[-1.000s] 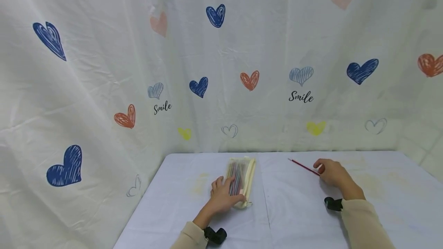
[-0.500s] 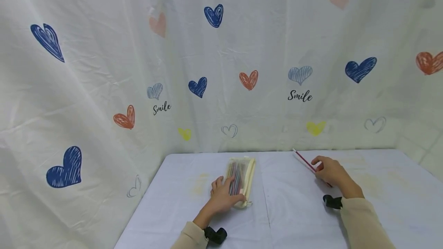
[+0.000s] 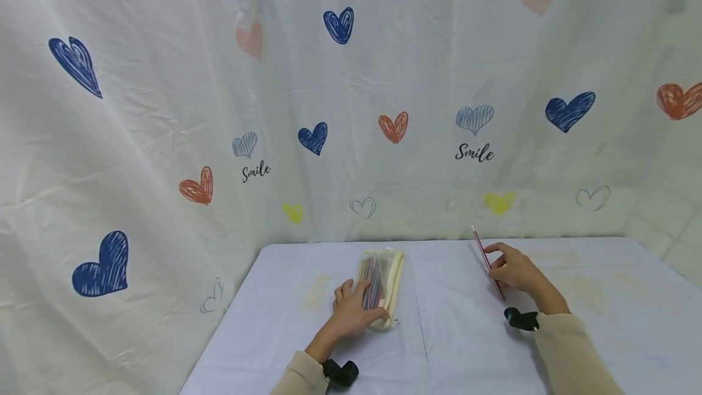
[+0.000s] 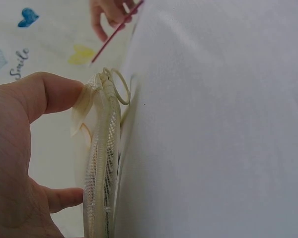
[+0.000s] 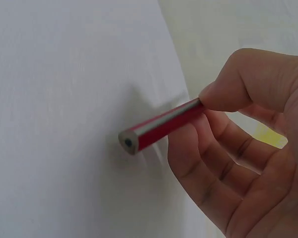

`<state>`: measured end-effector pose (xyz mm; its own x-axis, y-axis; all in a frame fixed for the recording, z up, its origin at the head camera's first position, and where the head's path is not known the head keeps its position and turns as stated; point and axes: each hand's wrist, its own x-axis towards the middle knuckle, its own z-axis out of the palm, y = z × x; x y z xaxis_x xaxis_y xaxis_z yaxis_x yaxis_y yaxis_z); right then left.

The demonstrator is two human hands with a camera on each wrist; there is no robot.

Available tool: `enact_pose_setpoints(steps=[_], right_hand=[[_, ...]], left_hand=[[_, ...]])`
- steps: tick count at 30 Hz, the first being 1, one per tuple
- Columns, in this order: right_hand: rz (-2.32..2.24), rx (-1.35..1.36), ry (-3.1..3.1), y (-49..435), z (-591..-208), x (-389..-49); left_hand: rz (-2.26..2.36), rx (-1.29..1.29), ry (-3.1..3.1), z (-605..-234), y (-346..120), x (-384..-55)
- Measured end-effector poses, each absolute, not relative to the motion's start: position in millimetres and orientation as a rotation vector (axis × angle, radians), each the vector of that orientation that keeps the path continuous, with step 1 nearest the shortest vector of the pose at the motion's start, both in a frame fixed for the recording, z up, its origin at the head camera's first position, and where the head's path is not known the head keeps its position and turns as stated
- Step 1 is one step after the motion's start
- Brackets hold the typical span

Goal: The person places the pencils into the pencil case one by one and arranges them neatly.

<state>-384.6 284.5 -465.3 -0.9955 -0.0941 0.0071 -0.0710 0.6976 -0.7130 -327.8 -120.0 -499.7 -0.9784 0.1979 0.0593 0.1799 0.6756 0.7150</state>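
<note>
A cream mesh pencil case [image 3: 393,276] with several pencils showing through lies on the white-covered table. My left hand [image 3: 350,316] holds it at its near end, fingers along the left side and thumb at the near right corner. In the left wrist view, the thumb and one finger touch the case [image 4: 100,163] beside its zip and pull loop. My right hand [image 3: 520,272] pinches a red striped pencil [image 3: 479,245] between thumb and fingers, tilted with its pale end up and away. The right wrist view shows the pencil's flat, unsharpened-looking end [image 5: 129,143] facing the camera.
The table [image 3: 450,334] wears a white cloth. Behind it hangs a white curtain [image 3: 417,66] printed with hearts and "Smile". Black camera mounts [image 3: 341,373] sit on both wrists.
The pencil's far end has swung upward and slightly right, so the pencil now stands steeper, its lower end showing below the right hand. The left hand and pencil case have stayed put.
</note>
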Motion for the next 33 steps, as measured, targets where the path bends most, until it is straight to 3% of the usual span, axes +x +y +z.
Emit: enact_pose_setpoints(steps=[33], right_hand=[[-1.523,-0.215,2.449,240.4,-462.3,-381.1]], left_hand=[[1.217,0.321,2.859,-493.1,-119.4,-322.7]])
